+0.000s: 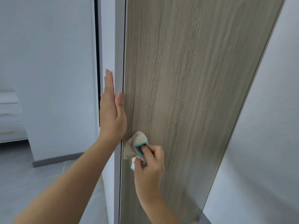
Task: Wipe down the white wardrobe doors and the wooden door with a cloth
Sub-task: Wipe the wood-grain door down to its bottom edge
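Note:
A tall wooden door [186,78] with grey-brown grain fills the middle of the view. My right hand [150,167] grips a bunched beige cloth [135,146] with a teal edge and presses it against the door's lower left part. My left hand [111,110] lies flat with straight fingers along the door's white left edge [119,46], thumb on the wood face. No white wardrobe doors can be identified for certain.
A white wall [48,70] with a grey skirting board stands at the left, and white drawers [9,118] with gold handles sit at the far left. Grey floor tiles [32,175] lie below. Another white wall [267,143] borders the door at the right.

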The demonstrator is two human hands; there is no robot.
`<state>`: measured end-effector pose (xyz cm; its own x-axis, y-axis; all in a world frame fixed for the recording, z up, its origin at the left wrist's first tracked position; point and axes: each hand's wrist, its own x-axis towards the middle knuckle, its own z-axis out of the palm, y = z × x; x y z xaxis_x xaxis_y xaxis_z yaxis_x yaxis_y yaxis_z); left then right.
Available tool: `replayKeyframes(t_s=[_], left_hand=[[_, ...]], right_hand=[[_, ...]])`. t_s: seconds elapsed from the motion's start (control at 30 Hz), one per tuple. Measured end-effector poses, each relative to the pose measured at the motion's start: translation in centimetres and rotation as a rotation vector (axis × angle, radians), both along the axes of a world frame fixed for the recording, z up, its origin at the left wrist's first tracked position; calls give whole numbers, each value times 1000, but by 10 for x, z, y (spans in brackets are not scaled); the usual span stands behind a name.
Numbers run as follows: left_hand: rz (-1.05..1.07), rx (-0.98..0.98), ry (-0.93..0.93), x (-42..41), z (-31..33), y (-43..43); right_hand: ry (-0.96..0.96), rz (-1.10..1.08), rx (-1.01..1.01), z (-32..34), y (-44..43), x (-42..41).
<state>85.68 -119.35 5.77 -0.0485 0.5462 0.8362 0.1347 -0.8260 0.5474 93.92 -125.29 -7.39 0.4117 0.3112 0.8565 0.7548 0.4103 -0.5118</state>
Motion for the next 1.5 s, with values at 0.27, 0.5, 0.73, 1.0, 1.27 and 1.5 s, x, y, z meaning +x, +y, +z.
replayKeyframes(t_s=[0.27,0.5,0.73,1.0,1.27,1.5], left_hand=[[-59,-12,30,-4,-1,1],[-103,-118,68,-11,-12,-8],[-125,-226,31,-9,-61,-18],[-72,-293,-63,3,-96,-23],[-32,-266,-97,7,-104,-19],[-26,-252,-102,6,-106,-12]], right_hand=[[-185,-27,-21,-3,0,0],[-433,37,-72,-13,-4,-9],[-363,43,-127,-17,-4,39],[286,-204,-175,-4,8,176],[839,-286,-334,-8,24,314],[895,-304,-325,-8,31,350]])
